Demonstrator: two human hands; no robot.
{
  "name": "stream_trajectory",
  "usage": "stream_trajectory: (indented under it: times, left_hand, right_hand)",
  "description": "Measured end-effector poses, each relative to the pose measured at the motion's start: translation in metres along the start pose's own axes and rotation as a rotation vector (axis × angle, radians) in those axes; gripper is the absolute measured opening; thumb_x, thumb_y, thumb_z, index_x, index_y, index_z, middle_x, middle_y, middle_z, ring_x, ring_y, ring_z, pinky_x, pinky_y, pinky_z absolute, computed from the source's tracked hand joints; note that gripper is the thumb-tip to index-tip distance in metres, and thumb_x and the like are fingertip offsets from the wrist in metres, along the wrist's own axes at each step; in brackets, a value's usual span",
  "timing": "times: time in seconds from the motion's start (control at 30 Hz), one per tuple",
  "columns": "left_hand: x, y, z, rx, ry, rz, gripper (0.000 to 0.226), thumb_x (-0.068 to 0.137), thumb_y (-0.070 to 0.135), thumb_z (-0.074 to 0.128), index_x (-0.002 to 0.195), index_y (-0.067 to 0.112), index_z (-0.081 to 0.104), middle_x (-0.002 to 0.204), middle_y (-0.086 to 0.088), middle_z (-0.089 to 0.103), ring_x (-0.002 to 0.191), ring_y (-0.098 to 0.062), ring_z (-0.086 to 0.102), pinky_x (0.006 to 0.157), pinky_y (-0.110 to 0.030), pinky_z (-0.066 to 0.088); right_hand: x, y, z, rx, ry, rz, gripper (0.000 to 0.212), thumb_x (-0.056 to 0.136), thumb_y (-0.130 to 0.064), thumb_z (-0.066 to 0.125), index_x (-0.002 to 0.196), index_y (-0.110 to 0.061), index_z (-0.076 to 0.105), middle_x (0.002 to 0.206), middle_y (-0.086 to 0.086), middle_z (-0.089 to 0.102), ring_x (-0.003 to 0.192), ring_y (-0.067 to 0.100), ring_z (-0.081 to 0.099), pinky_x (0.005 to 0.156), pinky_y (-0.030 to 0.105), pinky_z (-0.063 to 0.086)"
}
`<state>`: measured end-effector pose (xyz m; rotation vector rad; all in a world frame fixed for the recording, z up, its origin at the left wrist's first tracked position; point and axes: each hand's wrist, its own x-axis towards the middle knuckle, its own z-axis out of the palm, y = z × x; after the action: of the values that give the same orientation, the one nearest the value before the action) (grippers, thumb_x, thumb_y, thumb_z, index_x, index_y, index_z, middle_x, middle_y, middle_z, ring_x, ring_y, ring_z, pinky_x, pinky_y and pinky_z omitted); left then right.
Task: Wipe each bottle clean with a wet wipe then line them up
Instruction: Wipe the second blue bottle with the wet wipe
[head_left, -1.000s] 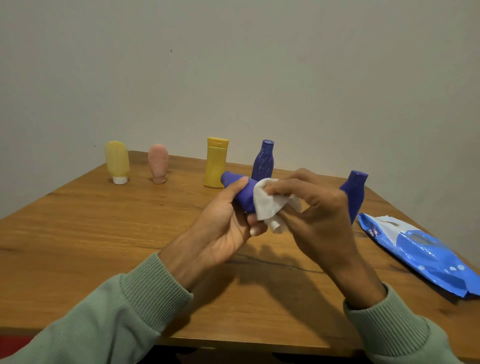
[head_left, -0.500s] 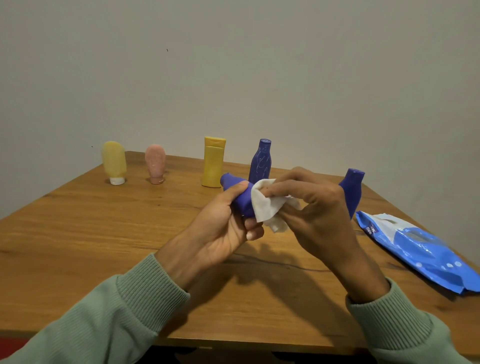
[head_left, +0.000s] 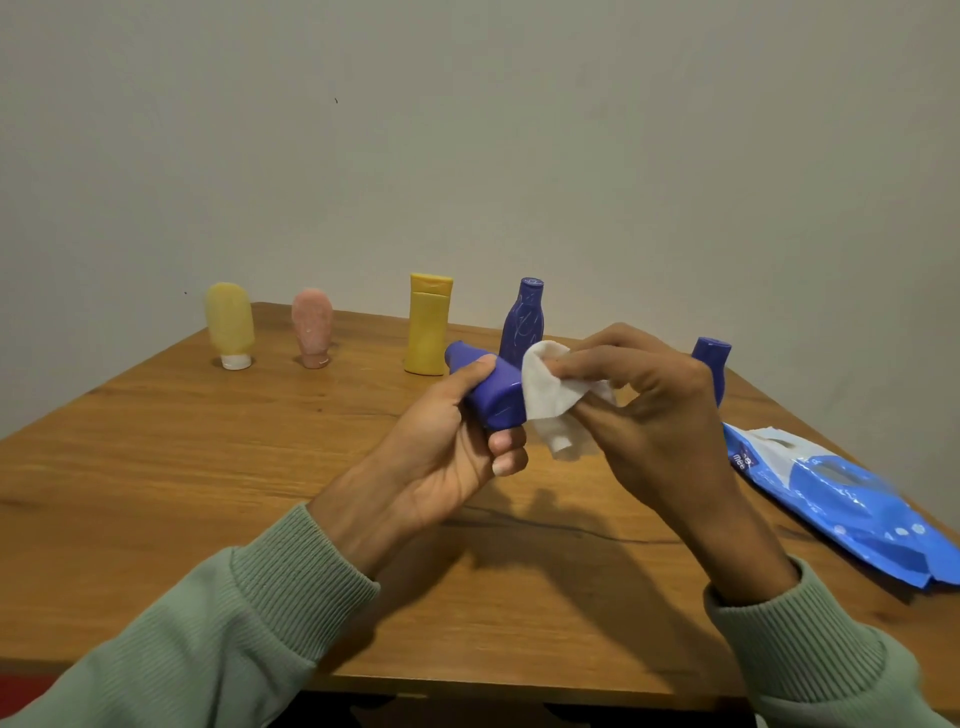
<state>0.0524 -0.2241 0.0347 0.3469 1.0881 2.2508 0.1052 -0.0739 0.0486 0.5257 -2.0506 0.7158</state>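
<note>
My left hand (head_left: 441, 457) grips a blue bottle (head_left: 491, 389) held sideways above the table, its cap pointing up and left. My right hand (head_left: 649, 410) pinches a white wet wipe (head_left: 548, 400) against the bottle's wider end. Along the back of the table stand a pale yellow tube (head_left: 229, 325), a pink tube (head_left: 311, 328), a yellow bottle (head_left: 428, 325) and a blue bottle (head_left: 522, 322). Another blue bottle (head_left: 712, 366) stands behind my right hand, partly hidden by it.
A blue wet-wipe pack (head_left: 841, 499) lies on the wooden table (head_left: 208, 467) at the right, near the edge. A plain wall rises behind the table. My green sleeves cover the near table edge.
The wipe has slid a little along the held bottle toward its wider end, and my right hand's fingers have shifted. The standing bottles have not moved.
</note>
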Motion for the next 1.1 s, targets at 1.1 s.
stream_trajectory:
  times: [1.1]
  left_hand:
    - [0.002, 0.003, -0.007, 0.149, -0.042, 0.038, 0.028, 0.097, 0.032, 0.045, 0.098, 0.005, 0.053, 0.068, -0.01, 0.054, 0.044, -0.014, 0.039, 0.039, -0.023, 0.035]
  right_hand:
    - [0.002, -0.004, -0.005, -0.201, -0.158, -0.1, 0.025, 0.068, -0.002, 0.079, 0.091, -0.008, 0.073, 0.092, 0.004, 0.071, 0.084, 0.002, 0.061, 0.069, 0.006, 0.047]
